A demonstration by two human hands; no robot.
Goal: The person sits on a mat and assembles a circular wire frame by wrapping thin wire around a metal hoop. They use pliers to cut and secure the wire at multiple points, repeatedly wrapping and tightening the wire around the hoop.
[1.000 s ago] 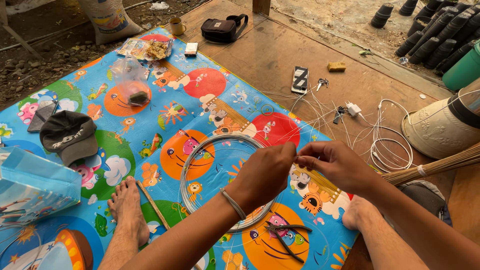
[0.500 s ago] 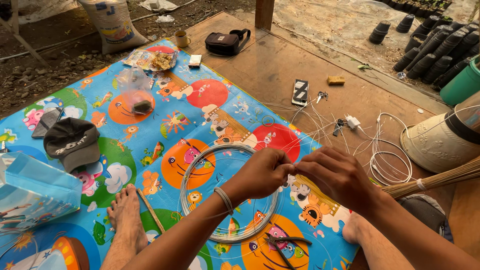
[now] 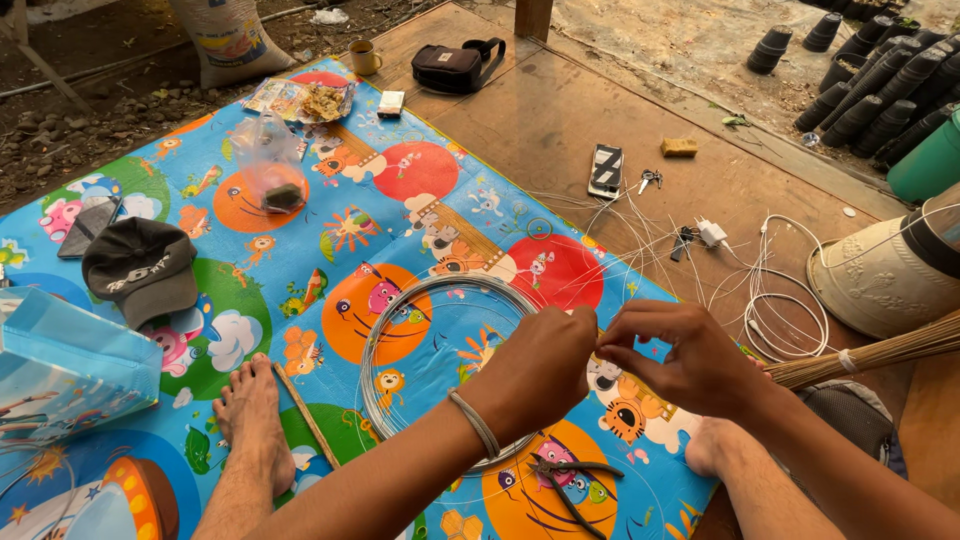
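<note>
hands, centre frame: left hand (image 3: 540, 365) and right hand (image 3: 680, 360) meet fingertip to fingertip, both pinched shut on what i take to be a thin wire, too fine to see clearly. wire coil (image 3: 440, 370): lies on the cartoon mat (image 3: 420, 190) under the left wrist, wound and whole. pliers (image 3: 565, 480): lower centre, untouched. cut strands (image 3: 620, 225): loose, right of centre. i judge the work early; no finished piece visible.
</note>
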